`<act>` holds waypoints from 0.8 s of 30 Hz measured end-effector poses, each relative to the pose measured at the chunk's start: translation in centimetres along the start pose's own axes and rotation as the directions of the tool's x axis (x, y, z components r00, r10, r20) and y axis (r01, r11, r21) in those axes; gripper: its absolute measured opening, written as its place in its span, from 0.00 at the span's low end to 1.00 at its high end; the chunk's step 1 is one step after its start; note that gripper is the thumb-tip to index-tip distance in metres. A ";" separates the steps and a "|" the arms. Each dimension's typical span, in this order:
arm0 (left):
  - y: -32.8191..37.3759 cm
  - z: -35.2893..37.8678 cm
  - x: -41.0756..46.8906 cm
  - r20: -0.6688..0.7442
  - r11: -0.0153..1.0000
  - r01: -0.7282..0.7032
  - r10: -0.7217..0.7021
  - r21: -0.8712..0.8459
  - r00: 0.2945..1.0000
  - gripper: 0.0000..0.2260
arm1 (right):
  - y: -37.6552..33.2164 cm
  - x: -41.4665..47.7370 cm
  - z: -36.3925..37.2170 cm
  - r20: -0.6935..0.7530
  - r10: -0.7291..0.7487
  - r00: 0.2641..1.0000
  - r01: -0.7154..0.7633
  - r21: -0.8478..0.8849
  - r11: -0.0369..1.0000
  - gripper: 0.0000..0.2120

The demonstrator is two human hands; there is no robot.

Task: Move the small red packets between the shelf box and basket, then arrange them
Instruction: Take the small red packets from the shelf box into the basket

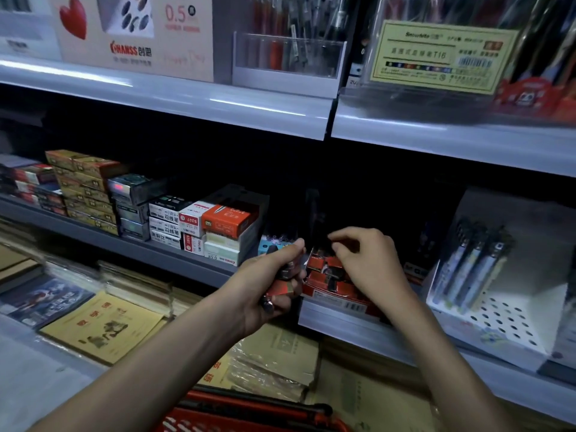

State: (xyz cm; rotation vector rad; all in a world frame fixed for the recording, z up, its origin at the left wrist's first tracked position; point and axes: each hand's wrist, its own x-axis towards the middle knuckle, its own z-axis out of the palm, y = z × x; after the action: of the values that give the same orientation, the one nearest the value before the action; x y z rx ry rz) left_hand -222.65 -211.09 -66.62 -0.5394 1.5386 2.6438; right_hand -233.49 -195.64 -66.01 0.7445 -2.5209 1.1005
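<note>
One stack of stationery boxes (218, 232) stands on the middle shelf at 9 o'clock from the hands, close beside the left thumb. There are two hands, one shelf box and one basket. The left hand (268, 277) is curled tight round a small clutch of red packets (282, 289); how many it holds cannot be told, since the fingers cover most of them. Just at its 3 o'clock, nearly touching the knuckles, sits the shelf box (339, 299), with roughly five or six loose packets (324, 265) lying jumbled inside. The right hand (364, 260) hangs over the box, fingers bent, forefinger and thumb drawn close together at its 9 o'clock side; whether they pinch anything cannot be told. The grey shelf lip (330, 316) runs along the box's front at 6 o'clock. Dark open space lies at 12 o'clock above the box. A white pen display (498, 307) closes off the 3 o'clock side. The red basket (193, 420) shows at 6 o'clock of the view, under the left forearm, well apart from the box.
</note>
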 end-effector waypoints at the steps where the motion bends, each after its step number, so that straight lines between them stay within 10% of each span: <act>1: 0.0 0.1 0.1 0.009 1.000 -0.009 0.009 0.017 1.000 0.16 | -0.3 -0.2 -0.4 0.029 0.015 0.999 -0.017 0.070 0.997 0.07; 11: 0.6 1.8 0.1 0.091 0.886 -0.193 0.170 0.422 0.981 0.15 | -1.8 -1.2 -2.9 0.355 0.137 0.925 -0.328 0.562 0.759 0.10; 19: 0.2 2.0 1.4 0.113 0.608 -0.339 0.379 0.718 0.919 0.03 | -2.2 -1.0 -3.9 0.407 -0.190 0.894 -0.035 0.485 0.874 0.14; 24: 0.2 2.1 1.3 0.111 0.688 -0.319 0.329 0.652 0.938 0.10 | -2.2 -0.4 -3.9 0.234 -0.213 0.949 0.089 0.449 0.889 0.06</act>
State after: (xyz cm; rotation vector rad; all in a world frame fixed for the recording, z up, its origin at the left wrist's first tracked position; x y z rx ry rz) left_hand -224.50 -209.61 -65.91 -0.2392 2.5981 2.0107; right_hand -231.67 -193.86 -62.27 1.2739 -2.3932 1.6260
